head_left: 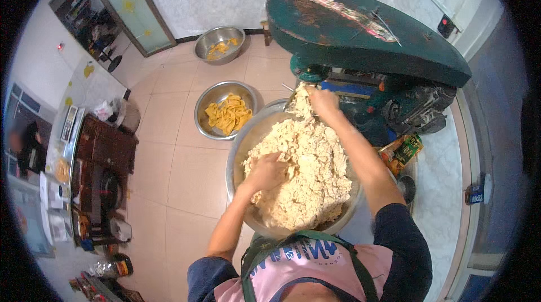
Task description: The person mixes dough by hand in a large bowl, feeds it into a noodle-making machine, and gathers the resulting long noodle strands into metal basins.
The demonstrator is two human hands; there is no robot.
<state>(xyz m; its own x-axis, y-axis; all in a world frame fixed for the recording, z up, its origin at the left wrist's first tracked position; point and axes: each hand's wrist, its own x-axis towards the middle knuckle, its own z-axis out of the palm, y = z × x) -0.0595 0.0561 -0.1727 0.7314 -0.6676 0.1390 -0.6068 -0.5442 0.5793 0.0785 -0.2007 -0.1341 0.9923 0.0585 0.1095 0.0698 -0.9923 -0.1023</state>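
A wide metal basin (232, 161) in front of me is heaped with pale, crumbly dough (310, 167). My left hand (266, 173) is sunk into the heap's left side, fingers curled into the dough and their tips hidden. My right hand (324, 103) reaches to the far side of the basin, closed on a clump of dough (302, 102) beside the green machine (360, 26). The clump sits just below the machine's round green head (309, 70); whether it touches a feed opening is hidden.
Left of the big basin stands a smaller metal bowl (255, 99) with yellow strips (228, 114). Farther back is another bowl (205, 36) holding fewer strips. A green and orange package (403, 152) lies at the right. A dark wooden cabinet (104, 147) lines the left side.
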